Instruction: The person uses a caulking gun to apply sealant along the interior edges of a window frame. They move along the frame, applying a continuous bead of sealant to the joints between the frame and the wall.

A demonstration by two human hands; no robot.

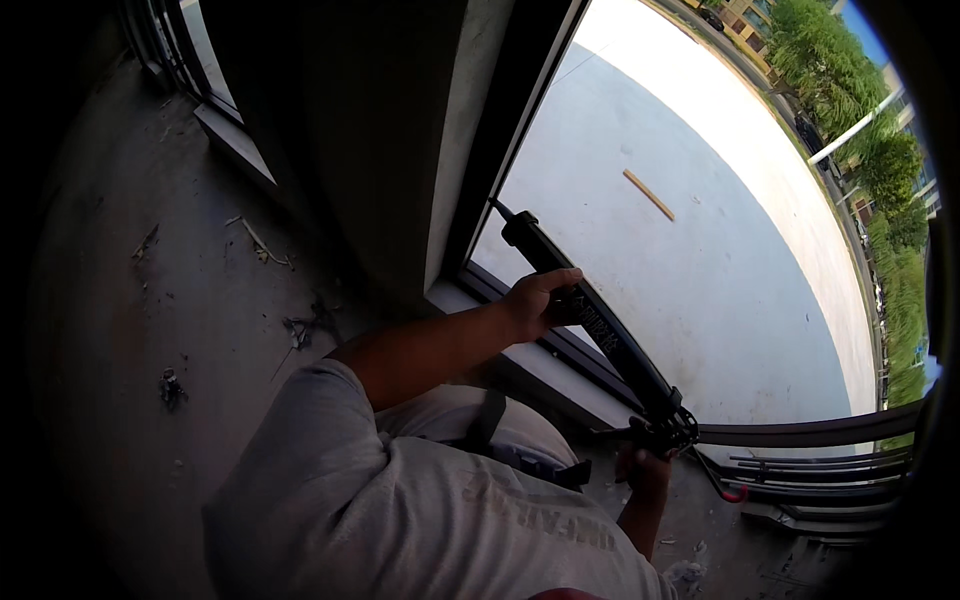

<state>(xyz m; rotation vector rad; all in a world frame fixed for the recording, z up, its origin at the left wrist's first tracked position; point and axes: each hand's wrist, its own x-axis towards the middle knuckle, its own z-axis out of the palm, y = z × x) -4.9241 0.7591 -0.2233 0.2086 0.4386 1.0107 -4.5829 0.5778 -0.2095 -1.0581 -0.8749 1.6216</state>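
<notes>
A long black caulking gun [600, 330] runs diagonally along the bottom of a window frame [470, 210], its nozzle tip touching the frame's lower corner. My left hand [535, 303] wraps around the tube near its middle. Lower right, my right hand [643, 462] grips the gun's handle and trigger, where a thin rod with a red end [728, 490] hangs down. My grey shirt fills the lower centre.
A dusty concrete floor [150, 320] with scattered debris lies to the left. Beyond the window is a pale flat roof [700, 260] with a wooden stick [648, 194] on it, trees farther off. Dark metal rails [820, 450] lie at lower right.
</notes>
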